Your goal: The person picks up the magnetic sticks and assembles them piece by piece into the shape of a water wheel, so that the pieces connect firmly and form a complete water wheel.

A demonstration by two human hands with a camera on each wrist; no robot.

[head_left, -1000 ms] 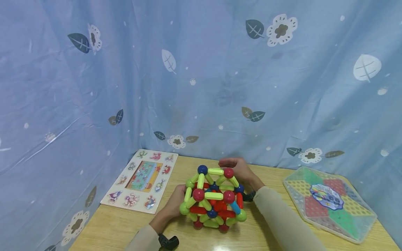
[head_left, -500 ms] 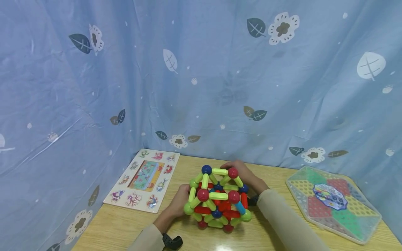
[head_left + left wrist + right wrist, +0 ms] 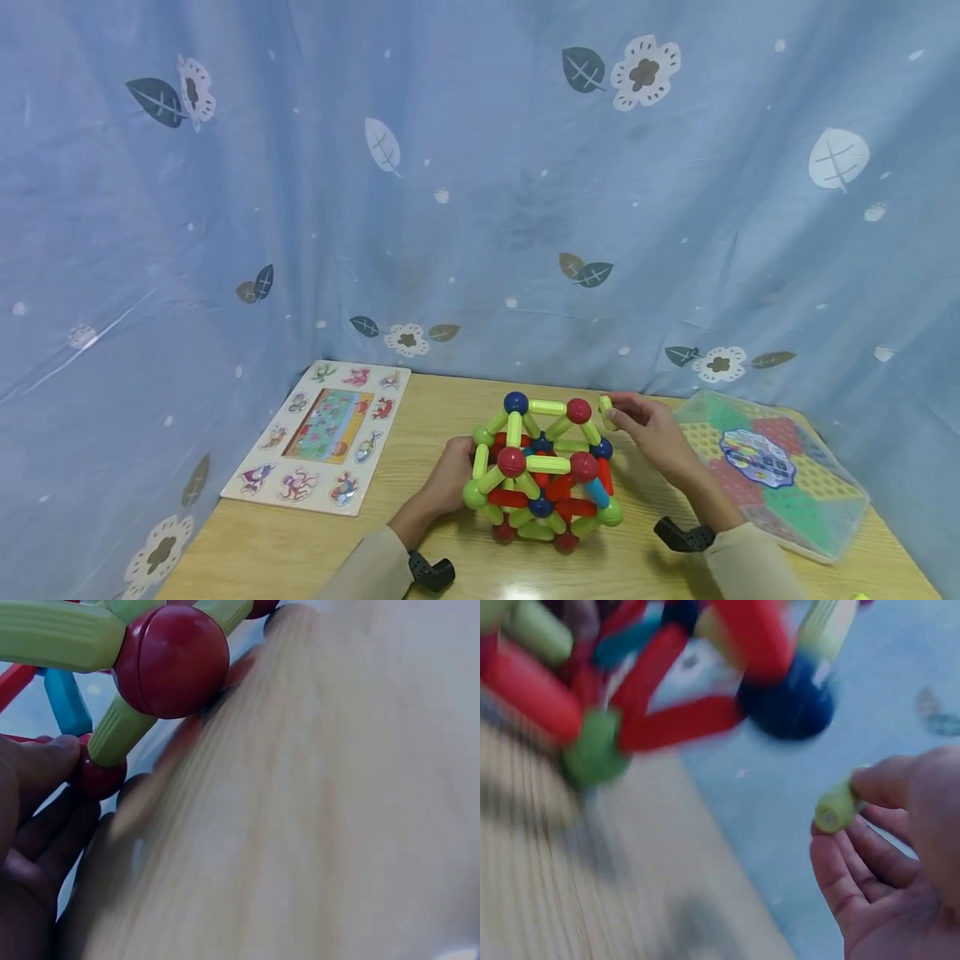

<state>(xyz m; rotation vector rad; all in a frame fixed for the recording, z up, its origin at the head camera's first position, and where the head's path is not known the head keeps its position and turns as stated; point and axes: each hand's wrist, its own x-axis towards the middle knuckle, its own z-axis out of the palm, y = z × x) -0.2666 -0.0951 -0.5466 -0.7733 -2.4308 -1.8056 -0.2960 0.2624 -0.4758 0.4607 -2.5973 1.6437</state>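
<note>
A ball-and-rod magnetic construction (image 3: 547,464), a cage of yellow-green, red and blue rods joined by coloured balls, stands in the middle in the head view. At its left side, my left hand (image 3: 450,475) grips it. The left wrist view shows the thumb on a small red ball (image 3: 103,776) low on the frame, fingers behind it. My right hand (image 3: 656,429) is apart from the construction, just off its back right. Between thumb and fingers it pinches a loose yellow-green magnetic rod (image 3: 835,810), one round end facing the right wrist camera.
A sea-animal puzzle board (image 3: 243,492) lies at the back left of the wooden table (image 3: 262,550). To the right, a clear hexagonal case with a star-pattern game board (image 3: 757,467) lies beyond my right forearm. A blue curtain (image 3: 487,225) hangs along the table's back.
My right hand has come out from behind the construction and moved right, with a yellow-green magnetic rod now showing in its fingers. The left hand keeps its grip on the left side.
</note>
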